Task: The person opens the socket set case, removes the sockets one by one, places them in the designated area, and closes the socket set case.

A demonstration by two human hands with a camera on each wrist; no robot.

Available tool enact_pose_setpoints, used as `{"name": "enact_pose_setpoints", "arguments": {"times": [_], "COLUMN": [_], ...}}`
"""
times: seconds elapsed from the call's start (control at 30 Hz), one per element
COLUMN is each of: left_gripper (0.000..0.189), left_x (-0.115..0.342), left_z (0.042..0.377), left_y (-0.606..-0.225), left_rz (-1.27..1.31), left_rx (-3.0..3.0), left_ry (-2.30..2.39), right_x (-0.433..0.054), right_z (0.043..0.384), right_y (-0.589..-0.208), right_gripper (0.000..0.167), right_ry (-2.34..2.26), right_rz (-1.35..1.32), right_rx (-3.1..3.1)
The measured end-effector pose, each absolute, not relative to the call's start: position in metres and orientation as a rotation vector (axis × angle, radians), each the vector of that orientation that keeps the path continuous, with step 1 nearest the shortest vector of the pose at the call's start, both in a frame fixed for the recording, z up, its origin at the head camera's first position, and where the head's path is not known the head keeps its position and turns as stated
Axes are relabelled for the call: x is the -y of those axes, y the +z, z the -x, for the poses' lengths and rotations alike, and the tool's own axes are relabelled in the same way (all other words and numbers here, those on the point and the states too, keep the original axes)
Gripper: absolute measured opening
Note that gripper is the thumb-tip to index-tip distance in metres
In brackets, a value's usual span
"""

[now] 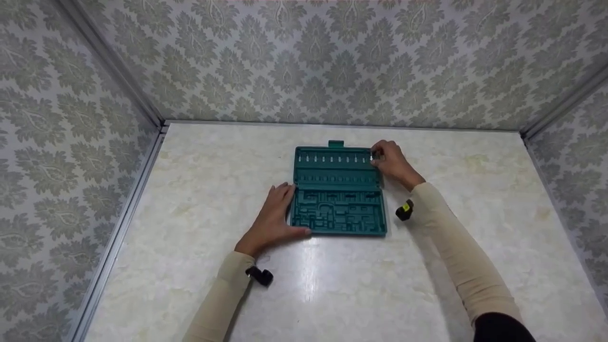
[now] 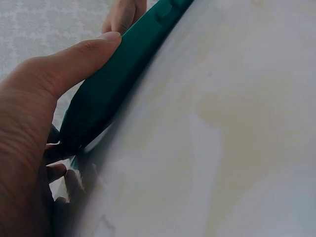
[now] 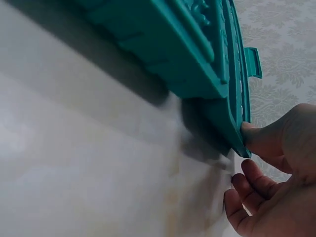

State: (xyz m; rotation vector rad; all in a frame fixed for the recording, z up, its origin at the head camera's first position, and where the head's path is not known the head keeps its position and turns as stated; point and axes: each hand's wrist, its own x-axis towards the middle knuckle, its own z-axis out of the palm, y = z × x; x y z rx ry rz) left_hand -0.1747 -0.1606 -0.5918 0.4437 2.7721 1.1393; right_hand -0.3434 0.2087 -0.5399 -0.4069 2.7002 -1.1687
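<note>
A green plastic tool case lies unfolded on the table, with moulded recesses in its near half. Along the far half stands a row of small silver bits. My left hand grips the near left corner, thumb on the front edge and fingers along the left side; in the left wrist view the thumb presses on the rim. At the far right corner, my right hand pinches a small silver bit at the row's end. The right wrist view hides that bit behind the case's edge.
The case stands on a pale marbled table. A latch tab sticks out from its far edge. Patterned wall panels enclose the table at the back and sides. Black wrist cameras are strapped to both sleeves.
</note>
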Motion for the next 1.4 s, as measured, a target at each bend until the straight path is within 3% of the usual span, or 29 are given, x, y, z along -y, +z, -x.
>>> {"name": "enact_pose_setpoints", "arguments": {"times": [0.33, 0.6, 1.1, 1.4], "left_gripper": [0.138, 0.137, 0.137, 0.137], "left_x": [0.162, 0.162, 0.160, 0.162], "left_z": [0.175, 0.182, 0.178, 0.176], "left_y": [-0.589, -0.587, -0.593, -0.593], "left_rz": [-0.419, -0.491, -0.465, -0.450], "left_rx": [-2.758, -2.790, -2.774, -2.758], "left_ry": [1.139, 1.113, 1.133, 1.146], "right_x": [-0.205, -0.197, -0.211, -0.231], "right_z": [0.335, 0.334, 0.324, 0.287], "right_y": [-0.542, -0.540, -0.542, -0.543], "right_gripper": [0.024, 0.011, 0.014, 0.024], "right_ry": [-1.341, -1.247, -1.512, -1.604], "right_rz": [0.322, 0.413, 0.247, 0.146], "right_rx": [-2.739, -2.971, -2.902, -2.896]}}
